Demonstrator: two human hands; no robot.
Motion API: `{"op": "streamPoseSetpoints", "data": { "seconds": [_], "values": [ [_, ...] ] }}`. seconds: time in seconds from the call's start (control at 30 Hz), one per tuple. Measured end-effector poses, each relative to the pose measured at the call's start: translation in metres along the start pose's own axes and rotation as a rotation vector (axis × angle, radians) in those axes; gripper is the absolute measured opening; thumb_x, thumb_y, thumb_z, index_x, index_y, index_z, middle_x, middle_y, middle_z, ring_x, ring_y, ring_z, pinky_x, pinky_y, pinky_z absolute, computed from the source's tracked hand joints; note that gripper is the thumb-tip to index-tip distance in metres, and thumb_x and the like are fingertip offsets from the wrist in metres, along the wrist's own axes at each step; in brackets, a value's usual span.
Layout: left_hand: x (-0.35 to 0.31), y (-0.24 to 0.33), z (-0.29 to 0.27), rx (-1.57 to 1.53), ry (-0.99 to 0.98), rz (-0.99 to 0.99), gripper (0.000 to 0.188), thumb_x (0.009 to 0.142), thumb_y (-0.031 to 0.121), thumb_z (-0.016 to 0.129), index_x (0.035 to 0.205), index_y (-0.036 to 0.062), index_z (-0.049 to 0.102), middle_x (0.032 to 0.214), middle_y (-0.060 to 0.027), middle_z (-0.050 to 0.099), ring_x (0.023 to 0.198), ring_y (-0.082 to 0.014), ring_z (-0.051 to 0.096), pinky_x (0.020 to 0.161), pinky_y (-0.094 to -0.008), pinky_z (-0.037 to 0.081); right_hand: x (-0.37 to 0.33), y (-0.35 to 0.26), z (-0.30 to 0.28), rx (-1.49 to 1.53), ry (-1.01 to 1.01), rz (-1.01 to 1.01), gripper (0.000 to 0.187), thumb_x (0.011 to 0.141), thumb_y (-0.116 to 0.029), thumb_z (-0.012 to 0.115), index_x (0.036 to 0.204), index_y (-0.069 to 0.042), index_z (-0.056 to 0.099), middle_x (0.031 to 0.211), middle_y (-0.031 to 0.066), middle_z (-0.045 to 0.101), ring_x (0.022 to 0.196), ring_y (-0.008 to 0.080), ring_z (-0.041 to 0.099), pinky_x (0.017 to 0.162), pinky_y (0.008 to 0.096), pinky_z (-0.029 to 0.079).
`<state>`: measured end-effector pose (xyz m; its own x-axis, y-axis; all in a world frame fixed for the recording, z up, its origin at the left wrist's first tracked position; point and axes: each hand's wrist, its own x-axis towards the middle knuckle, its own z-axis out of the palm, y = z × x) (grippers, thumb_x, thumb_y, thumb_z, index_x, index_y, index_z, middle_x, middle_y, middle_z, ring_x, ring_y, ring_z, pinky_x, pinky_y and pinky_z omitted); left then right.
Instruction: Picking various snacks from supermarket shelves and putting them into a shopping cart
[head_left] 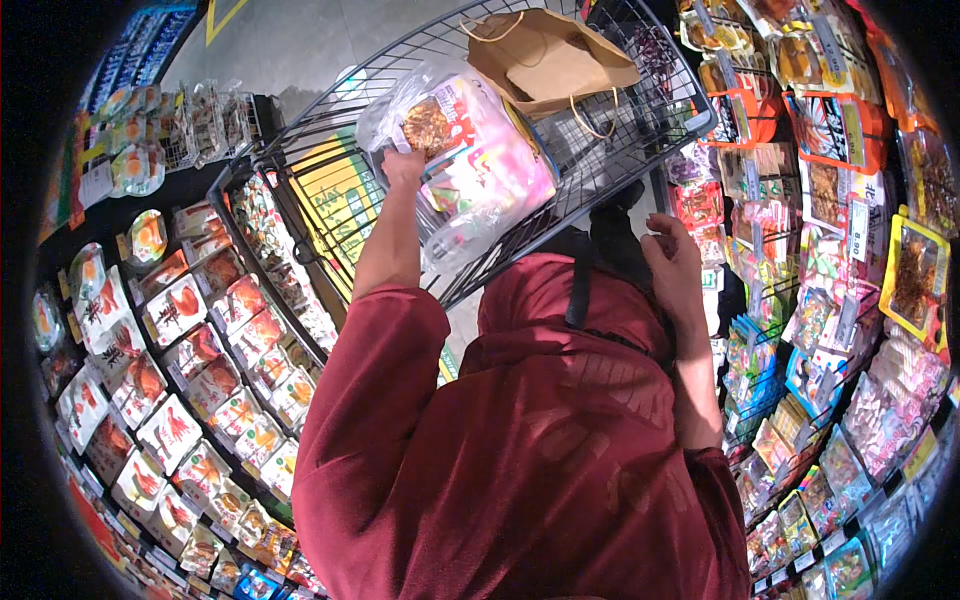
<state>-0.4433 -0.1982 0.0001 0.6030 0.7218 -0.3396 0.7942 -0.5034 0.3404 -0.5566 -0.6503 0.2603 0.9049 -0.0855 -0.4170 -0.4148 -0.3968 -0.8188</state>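
My left hand (403, 168) reaches into a dark wire shopping cart (600, 198). Its fingers are curled at the lower left corner of a food package (428, 128) printed with brown food; the fingertips are partly hidden. Beside and under that package lie pink and white packages (500, 175) in clear plastic. A brown paper bag (545, 65) with twisted handles lies at the cart's far side. My right hand (672, 250) hangs just right of the cart, near the shelf, with loosely bent fingers apart and nothing in them.
On the left, a tilted shelf holds rows of white packaged foods (170, 430). Hanging snack packs (840, 190) line a rack close on the right. A yellow sign panel (335, 215) shows by the cart's left end. Grey floor (300, 40) lies beyond.
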Motion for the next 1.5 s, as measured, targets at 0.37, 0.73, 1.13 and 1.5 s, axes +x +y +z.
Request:
{"op": "streamPoseSetpoints", "data": {
  "seconds": [0.37, 0.73, 1.13, 1.5],
  "values": [
    [0.034, -0.022, 0.002, -0.936, -0.479, -0.079, 0.023, 0.08, 0.007, 0.071, 0.093, -0.009, 0.06, 0.079, -0.0162, 0.065, 0.077, -0.026, 0.067, 0.062, -0.0383, 0.056, -0.003, -0.011, 0.014, 0.01, -0.005, -0.051, 0.035, 0.091, -0.014, 0.064, 0.121, 0.001, 0.058, 0.108, 0.014, 0.067, 0.09, 0.0198, 0.064, 0.081, 0.0323, 0.051],
    [-0.118, 0.006, -0.148, -1.15, -0.461, -0.162, 0.021, 0.082, -0.004, 0.059, 0.102, -0.0028, 0.053, 0.085, -0.0133, 0.062, 0.073, -0.0231, 0.064, 0.062, -0.0383, 0.058, 0.012, -0.028, 0.027, 0.042, -0.075, -0.094, 0.035, 0.09, -0.014, 0.063, 0.121, 0.002, 0.057, 0.108, 0.0142, 0.067, 0.092, 0.0202, 0.064, 0.082, 0.0329, 0.051],
    [-0.199, -0.027, -0.321, -1.457, -0.235, 0.184, 0.062, 0.07, -0.01, 0.055, 0.13, -0.0043, 0.042, 0.119, -0.0178, 0.06, 0.104, -0.0282, 0.064, 0.091, -0.0409, 0.055, 0.026, -0.034, 0.055, 0.134, -0.156, -0.204, 0.036, 0.091, -0.014, 0.063, 0.122, 0.003, 0.057, 0.107, 0.0183, 0.067, 0.09, 0.023, 0.066, 0.081, 0.0333, 0.052],
    [-0.162, 0.042, -0.298, -2.053, -0.935, 0.545, 0.043, 0.097, 0.019, 0.055, 0.137, 0.0016, 0.052, 0.136, -0.0156, 0.058, 0.13, -0.0297, 0.051, 0.111, -0.0507, 0.035, 0.03, -0.029, 0.053, 0.079, 0.034, -0.425, 0.031, 0.086, -0.015, 0.066, 0.11, 0.002, 0.06, 0.099, 0.0222, 0.068, 0.089, 0.034, 0.068, 0.078, 0.0392, 0.054]
  ]
}}
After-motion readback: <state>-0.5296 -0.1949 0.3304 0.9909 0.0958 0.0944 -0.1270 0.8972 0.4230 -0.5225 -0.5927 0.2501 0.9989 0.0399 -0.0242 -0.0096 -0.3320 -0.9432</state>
